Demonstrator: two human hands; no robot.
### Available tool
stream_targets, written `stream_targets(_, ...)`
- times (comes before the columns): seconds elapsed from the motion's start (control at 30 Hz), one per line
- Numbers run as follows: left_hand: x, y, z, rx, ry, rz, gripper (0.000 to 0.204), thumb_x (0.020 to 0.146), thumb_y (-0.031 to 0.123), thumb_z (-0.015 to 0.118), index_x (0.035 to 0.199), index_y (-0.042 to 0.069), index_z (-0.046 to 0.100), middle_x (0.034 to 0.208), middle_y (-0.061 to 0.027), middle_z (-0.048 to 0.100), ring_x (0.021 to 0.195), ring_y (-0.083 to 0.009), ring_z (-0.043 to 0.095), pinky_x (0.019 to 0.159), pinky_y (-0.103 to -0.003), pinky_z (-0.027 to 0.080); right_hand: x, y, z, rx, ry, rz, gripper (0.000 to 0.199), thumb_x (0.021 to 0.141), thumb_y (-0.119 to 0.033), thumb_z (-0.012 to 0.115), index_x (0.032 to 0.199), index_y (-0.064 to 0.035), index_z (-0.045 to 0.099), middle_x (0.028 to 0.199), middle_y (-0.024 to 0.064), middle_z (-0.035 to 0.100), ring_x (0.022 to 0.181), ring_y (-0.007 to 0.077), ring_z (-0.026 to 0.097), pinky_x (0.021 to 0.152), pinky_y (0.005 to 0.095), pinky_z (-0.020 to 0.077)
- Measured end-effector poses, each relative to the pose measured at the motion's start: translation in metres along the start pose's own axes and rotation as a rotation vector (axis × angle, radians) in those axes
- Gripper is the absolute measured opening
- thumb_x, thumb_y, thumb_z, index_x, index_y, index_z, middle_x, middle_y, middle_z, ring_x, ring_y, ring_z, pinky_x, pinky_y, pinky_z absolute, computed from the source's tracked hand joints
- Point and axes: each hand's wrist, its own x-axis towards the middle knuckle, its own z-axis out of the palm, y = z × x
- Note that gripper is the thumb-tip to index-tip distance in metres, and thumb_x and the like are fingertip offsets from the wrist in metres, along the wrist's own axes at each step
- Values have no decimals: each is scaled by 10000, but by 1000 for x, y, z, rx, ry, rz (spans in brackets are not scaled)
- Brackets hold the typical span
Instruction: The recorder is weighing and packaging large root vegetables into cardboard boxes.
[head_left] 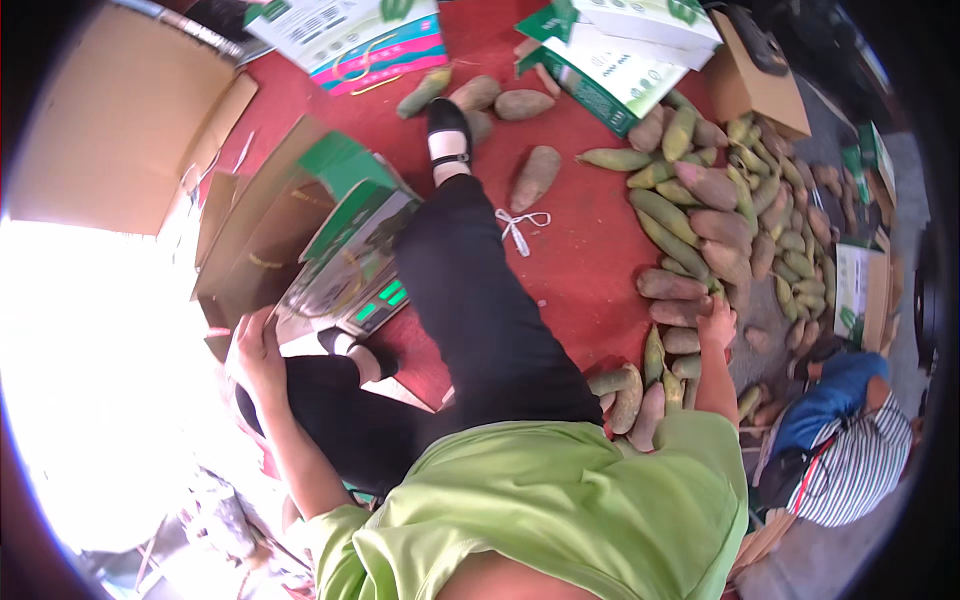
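My left hand is at the near edge of an open printed carton, its fingers curled on the cardboard. That carton stands tilted at a scale with lit green displays, partly behind my knee. On the right, my right hand reaches into a heap of roots, its fingers closed over the end of a reddish-brown sweet potato. Another sweet potato lies just beyond it. Long green radishes are mixed through the heap. How firmly either hand grips is hard to see.
A red mat covers the floor, with a loose sweet potato and a white tied string on it. Printed boxes stand at the far side. A large brown carton is far left. Another person sits right.
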Motion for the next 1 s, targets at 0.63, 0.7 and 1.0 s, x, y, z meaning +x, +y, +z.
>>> stream_targets(0.63, -17, -1, -3, 192, 117, 123, 200, 709, 81, 580, 887, 139, 648, 804, 4, 616, 779, -188, 624, 659, -335, 497, -104, -284, -251, 1427, -132, -900, 544, 747, 42, 656, 1262, -10, 490, 1210, 69, 540, 1116, 153, 515, 984, 311, 406)
stream_targets(0.7, -18, -2, -4, 195, 103, 122, 188, 718, 87, 574, 885, 140, 642, 799, 3, 609, 780, -184, 620, 660, -335, 495, -133, -317, -282, 1449, -199, -1115, 548, 722, 54, 665, 1242, -2, 502, 1197, 83, 553, 1119, 161, 519, 978, 311, 407)
stream_targets(1.0, -16, -4, -6, 170, 63, 114, 189, 732, 92, 561, 898, 143, 638, 820, -2, 611, 815, -197, 619, 678, -338, 491, -223, -459, -293, 1046, -237, -1795, 501, 686, -35, 716, 1162, -81, 567, 1134, 52, 605, 1052, 195, 562, 906, 344, 449)
